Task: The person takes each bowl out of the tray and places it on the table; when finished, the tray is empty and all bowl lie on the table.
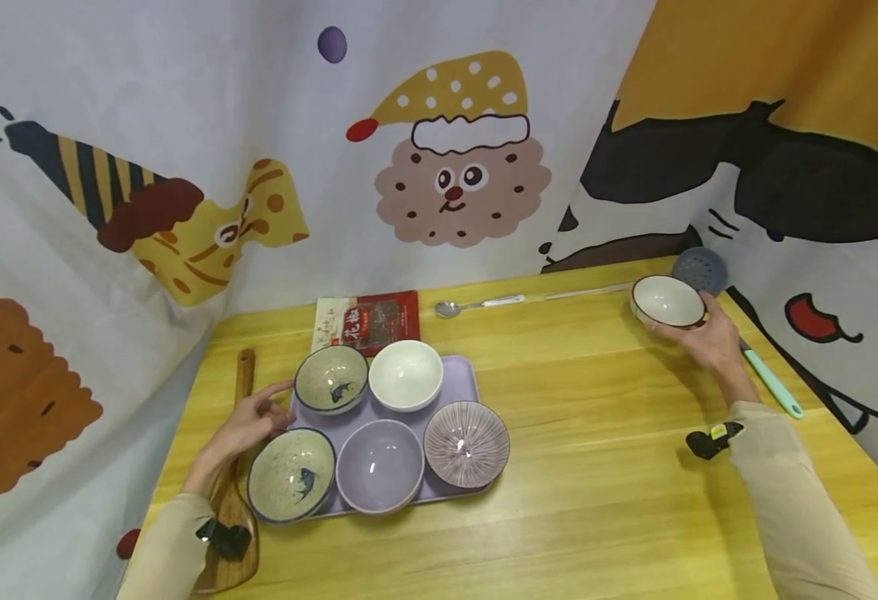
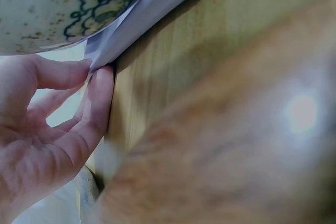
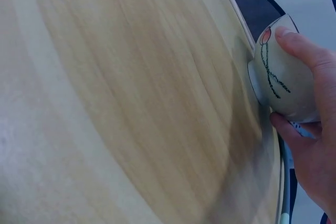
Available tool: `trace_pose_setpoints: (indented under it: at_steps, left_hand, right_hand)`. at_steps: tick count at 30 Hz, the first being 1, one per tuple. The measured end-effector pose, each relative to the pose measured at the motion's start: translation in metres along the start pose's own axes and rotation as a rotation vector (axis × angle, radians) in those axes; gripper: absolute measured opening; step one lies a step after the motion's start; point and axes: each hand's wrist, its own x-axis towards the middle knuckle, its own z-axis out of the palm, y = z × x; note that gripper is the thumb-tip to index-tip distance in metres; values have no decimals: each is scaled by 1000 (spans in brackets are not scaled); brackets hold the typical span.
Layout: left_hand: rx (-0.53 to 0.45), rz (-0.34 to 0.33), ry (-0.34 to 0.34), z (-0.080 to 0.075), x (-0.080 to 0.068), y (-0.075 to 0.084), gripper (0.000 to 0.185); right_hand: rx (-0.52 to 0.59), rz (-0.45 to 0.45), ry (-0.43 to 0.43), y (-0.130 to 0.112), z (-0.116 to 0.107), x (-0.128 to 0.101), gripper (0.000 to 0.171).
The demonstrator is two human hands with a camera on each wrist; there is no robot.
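Note:
My right hand (image 1: 712, 342) grips a small white bowl (image 1: 667, 302) with a brown rim at the table's far right. In the right wrist view, green and red markings show on that bowl's (image 3: 281, 74) outside. On the left, my left hand (image 1: 251, 425) pinches the edge of a lavender tray (image 1: 459, 379) between thumb and fingers, as the left wrist view shows at the tray's rim (image 2: 123, 32). Bowls crowd the tray: two speckled ones with blue fish (image 1: 331, 379) (image 1: 292, 475), a white bowl (image 1: 406, 375), a lavender bowl (image 1: 380, 467) and a striped bowl (image 1: 466, 444).
A wooden spatula (image 1: 232, 533) lies under my left forearm. Behind the tray is a red spice packet (image 1: 378, 321), with a spoon (image 1: 476, 306) to its right. A grey skimmer (image 1: 701, 268) with a mint handle (image 1: 776, 386) lies by the right edge. A printed curtain (image 1: 296, 108) hangs behind.

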Motion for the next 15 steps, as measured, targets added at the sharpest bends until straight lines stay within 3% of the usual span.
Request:
trace_pose_setpoints:
  at_steps: [11,15]
  left_hand:
    - [-14,2,-18,-2,1,-6,66]
    - [-6,7,-8,-2,2,-6,65]
  right_hand:
    - [-39,-74,-92,-12,-11,5,120]
    - [-33,-99,-64,-24,-21,0,121]
